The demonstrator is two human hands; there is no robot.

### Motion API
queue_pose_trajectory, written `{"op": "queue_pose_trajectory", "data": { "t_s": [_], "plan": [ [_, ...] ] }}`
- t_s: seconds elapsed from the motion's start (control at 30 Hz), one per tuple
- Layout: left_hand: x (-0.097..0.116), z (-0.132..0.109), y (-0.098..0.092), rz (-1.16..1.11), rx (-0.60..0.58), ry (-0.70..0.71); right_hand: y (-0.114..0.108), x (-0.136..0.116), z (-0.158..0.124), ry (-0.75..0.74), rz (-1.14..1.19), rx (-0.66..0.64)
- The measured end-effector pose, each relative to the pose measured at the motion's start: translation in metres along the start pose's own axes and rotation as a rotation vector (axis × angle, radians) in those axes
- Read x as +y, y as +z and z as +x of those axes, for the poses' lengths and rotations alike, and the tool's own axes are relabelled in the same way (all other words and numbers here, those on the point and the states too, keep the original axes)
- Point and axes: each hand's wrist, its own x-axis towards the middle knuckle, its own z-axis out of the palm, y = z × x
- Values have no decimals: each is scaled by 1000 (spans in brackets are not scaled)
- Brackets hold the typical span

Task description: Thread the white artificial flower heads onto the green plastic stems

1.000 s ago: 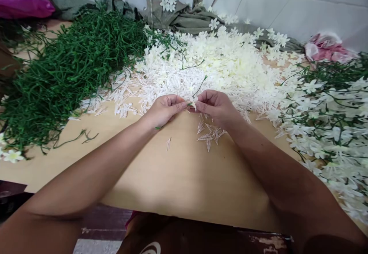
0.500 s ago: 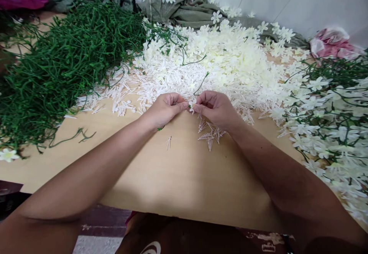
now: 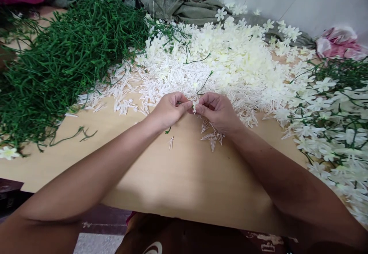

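Note:
My left hand (image 3: 171,110) pinches a green stem, whose lower end (image 3: 168,130) pokes out below the palm. My right hand (image 3: 220,111) has thumb and forefinger closed on a small white flower (image 3: 195,106). The fingertips of both hands almost meet at this flower, where the stem's tip touches it. Just beneath my right hand lies a little cluster of thin white sticks (image 3: 213,137). A few more sticks (image 3: 171,142) rest on the board below my left hand.
A big heap of green stems (image 3: 77,50) covers the left. White flowers (image 3: 230,54) and white sticks (image 3: 161,79) are piled behind my hands. Flowers on stems (image 3: 339,131) lie at right, near a pink and white bag (image 3: 340,45). Grey-green cloth (image 3: 195,10) lies along the wall.
The view has shifted slightly. The white flower between my fingertips has turned and now shows more edge-on. Both hands keep their grip.

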Motion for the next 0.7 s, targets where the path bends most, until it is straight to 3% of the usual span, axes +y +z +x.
{"op": "queue_pose_trajectory", "data": {
  "t_s": [0.43, 0.7],
  "plan": [
    [6, -2, 5, -12, 49, -9, 0, 3, 1, 61, 171, -13],
    [2, -1, 7, 63, 69, 2, 1, 1, 2, 75, 61, 20]
  ]
}}
